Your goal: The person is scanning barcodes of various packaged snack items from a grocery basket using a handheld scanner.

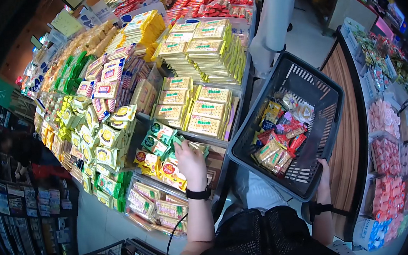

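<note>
My left hand (191, 163) reaches into a display bin, its fingers closed on a green snack packet (179, 140) that is partly hidden behind them. More green-and-white packets (156, 143) and yellow packets with a red label (171, 174) lie around it. My right hand (323, 177) grips the rim of a dark plastic shopping basket (331, 95) at its near right side. Inside the basket is a mix of small wrapped snacks, among them biscuit packs (270, 154), red packets (297, 142) and clear-wrapped pieces (303, 113).
Stacked biscuit packs (211, 52) rise behind the bin, with pale yellow packets (108, 137) at the left. A roll of clear plastic bags (278, 10) stands upright beyond the basket. Curved wood-faced shelving (345, 127) with pink packets (386, 158) runs along the right.
</note>
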Demonstrator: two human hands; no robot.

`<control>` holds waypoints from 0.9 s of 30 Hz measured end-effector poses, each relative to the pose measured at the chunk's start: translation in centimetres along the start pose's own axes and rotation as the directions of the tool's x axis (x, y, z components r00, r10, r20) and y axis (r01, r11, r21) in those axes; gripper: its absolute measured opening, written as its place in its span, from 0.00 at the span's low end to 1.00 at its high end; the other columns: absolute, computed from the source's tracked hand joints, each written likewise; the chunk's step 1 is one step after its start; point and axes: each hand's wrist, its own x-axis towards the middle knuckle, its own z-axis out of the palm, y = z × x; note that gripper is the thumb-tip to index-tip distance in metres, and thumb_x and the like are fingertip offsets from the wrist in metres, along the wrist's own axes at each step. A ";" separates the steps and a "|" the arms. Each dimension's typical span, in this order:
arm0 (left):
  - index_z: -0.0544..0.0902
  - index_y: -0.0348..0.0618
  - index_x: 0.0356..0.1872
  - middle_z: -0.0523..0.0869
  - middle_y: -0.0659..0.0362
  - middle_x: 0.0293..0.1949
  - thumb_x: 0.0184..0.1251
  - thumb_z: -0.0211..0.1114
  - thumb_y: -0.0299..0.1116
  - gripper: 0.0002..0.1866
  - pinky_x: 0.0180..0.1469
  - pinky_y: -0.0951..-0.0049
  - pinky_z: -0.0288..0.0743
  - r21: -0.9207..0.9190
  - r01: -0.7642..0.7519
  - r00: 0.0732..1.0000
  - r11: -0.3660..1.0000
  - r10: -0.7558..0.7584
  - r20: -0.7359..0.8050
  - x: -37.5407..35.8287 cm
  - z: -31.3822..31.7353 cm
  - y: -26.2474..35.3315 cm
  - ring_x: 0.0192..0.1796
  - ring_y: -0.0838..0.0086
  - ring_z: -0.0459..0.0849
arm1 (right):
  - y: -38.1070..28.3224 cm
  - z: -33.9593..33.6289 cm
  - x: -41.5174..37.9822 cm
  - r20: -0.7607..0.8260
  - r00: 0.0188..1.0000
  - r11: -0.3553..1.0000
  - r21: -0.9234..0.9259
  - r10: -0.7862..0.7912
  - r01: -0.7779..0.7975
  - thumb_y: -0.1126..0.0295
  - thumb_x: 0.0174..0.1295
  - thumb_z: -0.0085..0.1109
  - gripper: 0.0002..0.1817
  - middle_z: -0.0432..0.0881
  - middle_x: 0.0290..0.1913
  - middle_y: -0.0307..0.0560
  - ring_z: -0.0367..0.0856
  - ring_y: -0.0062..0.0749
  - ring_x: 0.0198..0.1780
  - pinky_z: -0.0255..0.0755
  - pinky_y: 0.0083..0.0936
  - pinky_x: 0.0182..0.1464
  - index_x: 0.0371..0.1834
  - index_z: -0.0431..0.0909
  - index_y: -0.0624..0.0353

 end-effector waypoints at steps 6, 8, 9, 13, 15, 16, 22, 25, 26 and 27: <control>0.76 0.34 0.45 0.79 0.43 0.22 0.49 0.57 0.21 0.18 0.29 0.63 0.72 -0.156 0.211 0.975 0.965 -0.196 0.103 -0.2 -5.6 0.0 0.24 0.55 0.80 | 0.4 -0.4 0.5 -0.010 0.999 0.998 0.054 0.033 -0.032 0.64 0.51 0.53 0.13 0.77 0.29 0.42 0.78 0.31 0.30 0.74 0.23 0.35 0.37 0.73 0.59; 0.77 0.34 0.45 0.78 0.43 0.20 0.48 0.57 0.20 0.18 0.28 0.66 0.72 -0.181 0.229 0.970 0.956 -0.208 0.126 0.1 -8.0 0.8 0.23 0.59 0.80 | 0.2 -0.2 0.2 -0.020 0.999 0.996 0.076 0.045 -0.043 0.64 0.51 0.53 0.14 0.78 0.30 0.42 0.78 0.31 0.31 0.74 0.24 0.36 0.38 0.73 0.60; 0.77 0.34 0.45 0.78 0.43 0.20 0.48 0.58 0.20 0.18 0.28 0.66 0.72 -0.228 0.192 0.981 0.955 -0.181 0.069 0.5 -8.2 0.4 0.23 0.60 0.80 | 0.1 0.2 -0.4 -0.024 0.999 0.995 0.093 0.027 -0.025 0.64 0.52 0.53 0.14 0.78 0.31 0.42 0.78 0.31 0.31 0.74 0.24 0.36 0.39 0.73 0.60; 0.76 0.34 0.43 0.80 0.44 0.24 0.48 0.58 0.21 0.17 0.29 0.63 0.74 -0.013 0.036 0.992 0.999 -0.037 -0.124 4.9 -8.0 -0.4 0.26 0.57 0.81 | -0.4 1.1 -1.6 0.010 1.000 0.992 0.127 0.020 -0.021 0.64 0.52 0.53 0.14 0.78 0.33 0.43 0.79 0.32 0.32 0.74 0.24 0.37 0.39 0.73 0.60; 0.75 0.34 0.41 0.80 0.44 0.25 0.49 0.57 0.22 0.15 0.31 0.62 0.75 0.180 -0.041 0.987 0.983 0.067 -0.144 8.0 -5.0 -1.6 0.27 0.55 0.81 | -0.7 1.4 -1.6 0.026 1.000 0.991 0.133 0.006 -0.009 0.64 0.53 0.52 0.14 0.79 0.33 0.43 0.79 0.31 0.33 0.74 0.24 0.37 0.39 0.73 0.60; 0.74 0.34 0.41 0.80 0.45 0.25 0.49 0.57 0.22 0.14 0.32 0.62 0.76 0.267 -0.060 0.989 0.962 0.093 -0.115 9.3 -3.6 -2.1 0.28 0.55 0.81 | -0.7 1.5 -1.6 0.040 0.999 0.991 0.136 -0.009 0.004 0.64 0.53 0.52 0.14 0.79 0.33 0.43 0.79 0.31 0.33 0.74 0.24 0.37 0.39 0.73 0.60; 0.70 0.32 0.42 0.79 0.44 0.35 0.54 0.59 0.42 0.22 0.34 0.66 0.78 0.392 0.010 0.992 0.920 -0.060 0.115 11.0 0.3 -4.5 0.36 0.57 0.82 | -1.5 1.3 -1.6 0.009 1.000 1.000 -0.012 -0.003 0.003 0.61 0.52 0.52 0.16 0.77 0.35 0.44 0.77 0.33 0.36 0.71 0.25 0.42 0.41 0.72 0.59; 0.70 0.33 0.43 0.79 0.43 0.38 0.54 0.60 0.52 0.29 0.34 0.67 0.78 0.451 0.069 0.975 0.890 -0.156 0.160 11.3 0.8 -4.2 0.38 0.56 0.81 | -1.2 0.4 -0.6 -0.006 1.000 1.000 -0.023 0.000 0.000 0.61 0.53 0.51 0.16 0.77 0.34 0.44 0.77 0.32 0.35 0.71 0.25 0.42 0.41 0.72 0.60; 0.70 0.33 0.42 0.78 0.43 0.39 0.53 0.59 0.56 0.31 0.34 0.67 0.78 0.510 0.050 0.975 0.859 -0.153 0.163 11.6 1.3 -4.2 0.39 0.56 0.80 | -1.2 0.5 -0.6 -0.009 1.000 1.000 -0.022 0.001 -0.001 0.61 0.53 0.51 0.16 0.77 0.34 0.44 0.77 0.32 0.35 0.71 0.25 0.42 0.41 0.72 0.60; 0.70 0.35 0.44 0.78 0.44 0.41 0.52 0.59 0.59 0.33 0.40 0.62 0.76 0.558 0.041 0.976 0.829 -0.154 0.156 12.1 1.8 -3.7 0.42 0.53 0.79 | -1.3 0.7 -0.6 0.022 1.000 1.000 0.004 -0.001 0.001 0.62 0.53 0.51 0.16 0.77 0.34 0.44 0.77 0.32 0.36 0.72 0.24 0.41 0.41 0.72 0.60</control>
